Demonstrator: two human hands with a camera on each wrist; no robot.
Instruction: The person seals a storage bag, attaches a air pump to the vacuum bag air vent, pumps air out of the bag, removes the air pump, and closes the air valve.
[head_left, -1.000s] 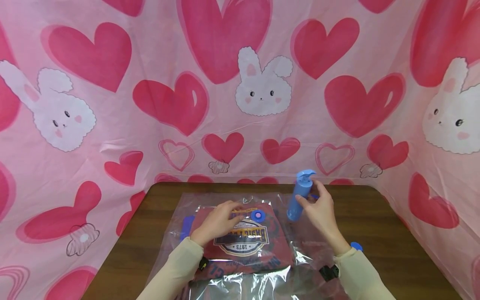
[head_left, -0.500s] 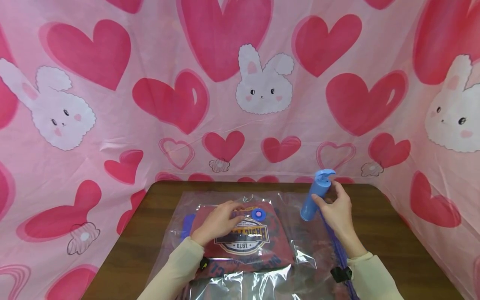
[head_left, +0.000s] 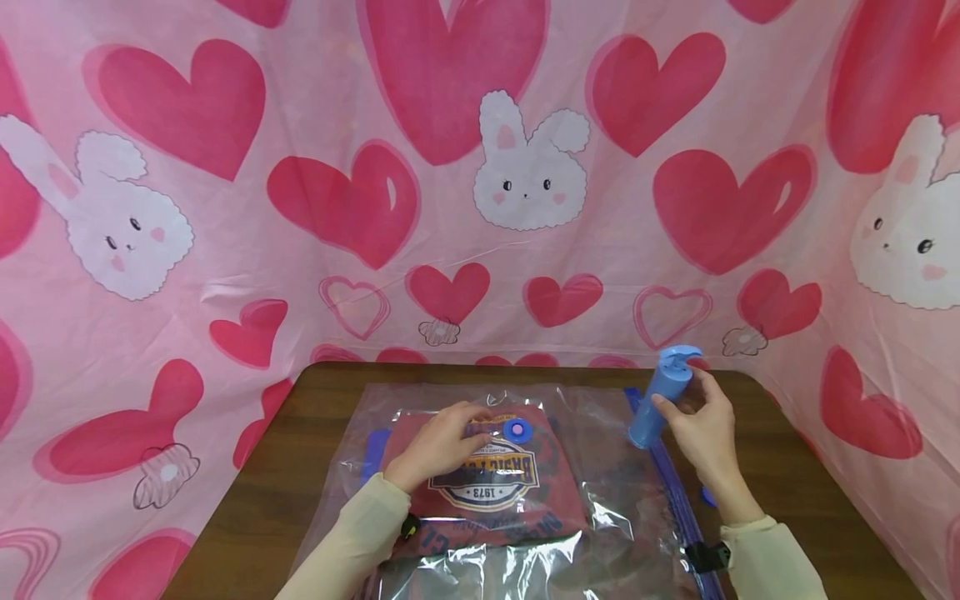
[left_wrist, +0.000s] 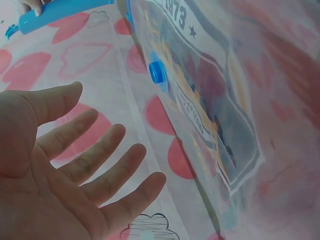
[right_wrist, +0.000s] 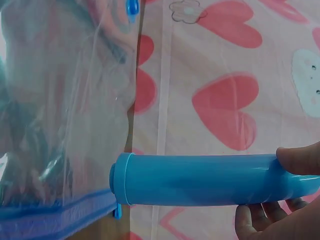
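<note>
A light-blue hand pump (head_left: 658, 407) with a flared handle at its top is gripped by my right hand (head_left: 705, 425), thumb on one side and fingers on the other. It tilts over the blue zip edge (head_left: 678, 500) of a clear vacuum storage bag (head_left: 618, 467). Inside the bag lies a folded red garment (head_left: 510, 504) with a printed badge. A round blue valve (head_left: 517, 430) with a pink centre sits on top. My left hand (head_left: 446, 446) hovers by the valve, fingers loosely spread and holding nothing; the left wrist view shows its bare palm (left_wrist: 55, 195).
The bag lies on a dark wooden table (head_left: 802, 475). Beside my right wrist is a small blue piece (head_left: 708, 497). Something flat and blue (head_left: 373, 454) shows at the bag's left. A pink heart-and-rabbit cloth (head_left: 442, 217) hangs around the back and sides.
My right hand has carried the pump rightward, from beside the garment to over the zip edge, which now shows more. The left hand has stayed in place.
</note>
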